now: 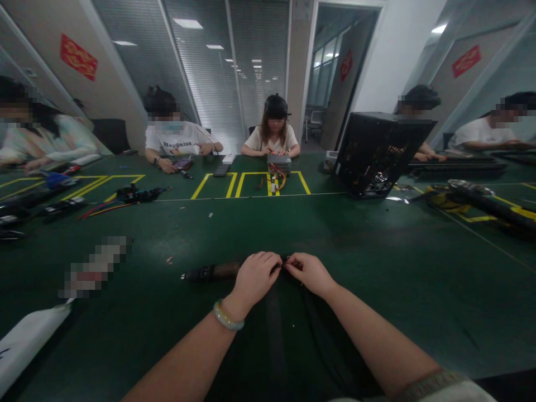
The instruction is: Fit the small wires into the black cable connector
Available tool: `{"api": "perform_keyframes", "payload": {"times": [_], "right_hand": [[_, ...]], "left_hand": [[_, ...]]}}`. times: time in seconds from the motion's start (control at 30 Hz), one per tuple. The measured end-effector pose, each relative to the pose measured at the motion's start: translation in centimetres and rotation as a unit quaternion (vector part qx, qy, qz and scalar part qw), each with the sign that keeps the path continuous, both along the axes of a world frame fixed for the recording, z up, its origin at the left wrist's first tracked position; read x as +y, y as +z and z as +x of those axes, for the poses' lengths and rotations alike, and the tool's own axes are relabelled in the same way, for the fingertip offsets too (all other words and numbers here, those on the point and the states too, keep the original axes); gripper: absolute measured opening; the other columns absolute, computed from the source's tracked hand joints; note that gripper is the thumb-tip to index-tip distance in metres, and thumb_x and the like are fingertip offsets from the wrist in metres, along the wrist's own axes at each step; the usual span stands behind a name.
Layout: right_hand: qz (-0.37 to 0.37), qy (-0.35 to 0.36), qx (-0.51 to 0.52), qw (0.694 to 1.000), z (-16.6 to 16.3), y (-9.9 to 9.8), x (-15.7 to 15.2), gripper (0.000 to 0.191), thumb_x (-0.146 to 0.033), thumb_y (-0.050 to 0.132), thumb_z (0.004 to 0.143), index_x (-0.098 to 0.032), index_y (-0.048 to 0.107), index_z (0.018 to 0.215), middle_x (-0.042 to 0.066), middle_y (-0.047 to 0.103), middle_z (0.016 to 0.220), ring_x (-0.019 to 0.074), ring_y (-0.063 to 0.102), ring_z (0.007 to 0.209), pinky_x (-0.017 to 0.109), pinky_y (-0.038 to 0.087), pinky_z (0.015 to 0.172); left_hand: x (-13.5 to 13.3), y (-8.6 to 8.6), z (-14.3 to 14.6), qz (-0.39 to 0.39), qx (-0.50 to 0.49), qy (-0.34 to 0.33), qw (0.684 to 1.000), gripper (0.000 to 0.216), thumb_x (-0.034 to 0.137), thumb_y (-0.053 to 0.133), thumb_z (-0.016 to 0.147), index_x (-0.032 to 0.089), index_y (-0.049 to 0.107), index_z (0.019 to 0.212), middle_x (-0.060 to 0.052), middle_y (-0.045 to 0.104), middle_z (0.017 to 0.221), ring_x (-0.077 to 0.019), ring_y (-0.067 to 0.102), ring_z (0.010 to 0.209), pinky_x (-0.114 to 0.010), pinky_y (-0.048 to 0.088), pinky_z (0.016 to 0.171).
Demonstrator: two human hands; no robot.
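Observation:
A slim dark cylindrical tool point(221, 272), possibly an electric screwdriver, lies on the green table with its small metal tip towards the left. My left hand point(256, 277) is closed over its right end, palm down, and hides that part. Close beside it, my right hand point(310, 273) is closed in a pinch at a small dark piece at the tool's end; the fingers cover most of it. From under the right hand a black cord point(312, 318) runs down towards me, hard to make out against the dark surface.
A black computer case point(381, 153) stands at the back right. Dark parts with coloured wires point(129, 195) lie at left, a white-wrapped item point(36, 346) at near left. Across the table sit several people, one at a power supply unit point(279, 163). Yellow tape point(209, 186) marks the tabletop.

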State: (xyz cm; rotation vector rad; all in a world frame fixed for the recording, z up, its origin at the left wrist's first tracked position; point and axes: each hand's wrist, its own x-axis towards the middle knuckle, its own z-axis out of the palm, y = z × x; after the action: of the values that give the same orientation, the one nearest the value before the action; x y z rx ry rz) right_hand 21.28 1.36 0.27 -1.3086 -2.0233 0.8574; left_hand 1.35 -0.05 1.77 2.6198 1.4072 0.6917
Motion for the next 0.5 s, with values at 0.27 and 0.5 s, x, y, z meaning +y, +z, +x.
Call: {"api": "perform_keyframes", "payload": {"times": [0.27,0.5], "right_hand": [[-0.001,0.002,0.003,1.000,-0.07,0.04,0.14,0.010,-0.026,0.061,0.087,-0.021,0.069,0.086,-0.001,0.069,0.079,0.0144,0.061,0.067,0.023,0.044,0.060],[0.006,0.003,0.004,1.000,0.01,-0.36,0.19,0.010,-0.027,0.061,0.088,-0.022,0.069,0.085,-0.001,0.068,0.077,0.0142,0.060,0.066,0.023,0.043,0.060]], "left_hand": [[-0.01,-0.08,-0.07,-0.001,-0.007,0.013,1.000,0.016,0.020,0.064,0.086,0.023,0.059,0.102,-0.001,0.064,0.101,-0.0211,0.059,0.095,-0.037,0.044,0.084],[0.04,-0.02,-0.10,0.011,0.005,0.001,1.000,0.010,0.019,0.060,0.089,0.022,0.060,0.099,-0.002,0.065,0.101,-0.0207,0.059,0.096,-0.036,0.045,0.084]]}}
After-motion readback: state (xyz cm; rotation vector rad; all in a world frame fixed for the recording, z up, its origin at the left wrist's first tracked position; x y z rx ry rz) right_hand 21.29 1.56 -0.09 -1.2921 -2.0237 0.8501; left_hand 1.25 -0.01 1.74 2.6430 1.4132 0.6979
